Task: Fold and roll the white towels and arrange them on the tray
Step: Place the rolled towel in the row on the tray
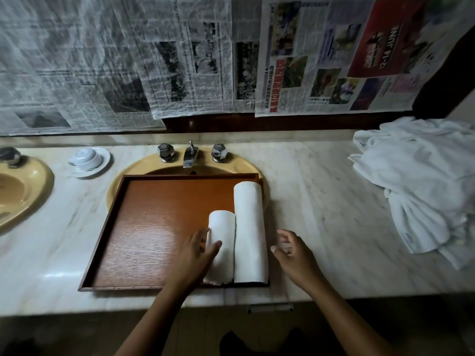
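As the left hand (198, 253) cups the shorter roll (223, 227) in the tray's (154, 227) 4 o'clock corner, thumb across it and fingers along its 9 o'clock flank, the right hand (293, 253) hovers spread and empty just beside the longer roll (250, 227). Nudging the short roll snug toward 3 o'clock, near ends level, looks the careful course. Unfolded towels (416, 181) lie heaped at 2 o'clock on the worktop (321, 201).

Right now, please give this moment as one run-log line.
left-hand grip: holds short roll | right-hand grip: open beside long roll | tray: both rolls side by side | towel pile: on counter, right
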### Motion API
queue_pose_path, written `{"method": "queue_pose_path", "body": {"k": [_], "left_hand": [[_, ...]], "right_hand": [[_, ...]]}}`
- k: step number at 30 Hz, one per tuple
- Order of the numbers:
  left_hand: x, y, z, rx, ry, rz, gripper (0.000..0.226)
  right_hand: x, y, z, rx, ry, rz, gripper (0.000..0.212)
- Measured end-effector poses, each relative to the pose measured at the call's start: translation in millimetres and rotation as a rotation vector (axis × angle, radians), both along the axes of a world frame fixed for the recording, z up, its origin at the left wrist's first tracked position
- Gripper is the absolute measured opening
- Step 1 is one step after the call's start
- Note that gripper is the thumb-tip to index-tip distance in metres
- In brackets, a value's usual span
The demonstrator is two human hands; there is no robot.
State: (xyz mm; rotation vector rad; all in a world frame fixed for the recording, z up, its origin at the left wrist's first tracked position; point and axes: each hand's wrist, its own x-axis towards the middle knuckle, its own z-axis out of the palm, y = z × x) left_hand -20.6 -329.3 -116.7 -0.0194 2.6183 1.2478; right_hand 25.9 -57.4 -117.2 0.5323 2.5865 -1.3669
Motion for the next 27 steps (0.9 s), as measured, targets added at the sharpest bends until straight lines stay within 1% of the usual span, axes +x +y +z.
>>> {"method": "queue_pose_path", "body": {"k": [4, 6, 11, 13, 16, 20, 24, 27], "left_hand": [[-7.3, 15.1, 6.5, -0.089, 0.182, -0.038, 0.049], [-13.0, 28.9, 11.9, -0.113, 0.236, -0.070, 0.045], [-25.3, 83.6, 28.0, -0.051, 0.294, -0.147, 0.037], [-31.6, 110.1, 33.5, -0.028, 0.300, -0.175, 0.036], [-42.2, 156.2, 41.2, -0.006, 0.291, -0.232, 0.042], [-56.1, 224.1, 46.5, 0.029, 0.297, -0.260, 0.031], [-69.1, 291.6, 54.0, 0.023, 0.302, -0.262, 0.025], [-75.5, 337.5, 59.4, 0.074, 0.284, -0.263, 0.022]], "right_hand": [[4.5, 24.8, 1.5, 0.009, 0.023, -0.045, 0.040], [7.7, 38.5, 2.9, 0.022, 0.042, -0.075, 0.036], [15.7, 81.9, 13.9, 0.026, 0.088, -0.178, 0.029], [18.1, 103.0, 17.7, 0.034, 0.124, -0.206, 0.028], [18.6, 139.8, 22.8, 0.060, 0.175, -0.230, 0.026], [12.8, 199.3, 30.0, 0.108, 0.228, -0.236, 0.025], [1.0, 263.1, 39.1, 0.148, 0.295, -0.272, 0.029], [-13.5, 315.1, 49.2, 0.212, 0.346, -0.319, 0.032]]}}
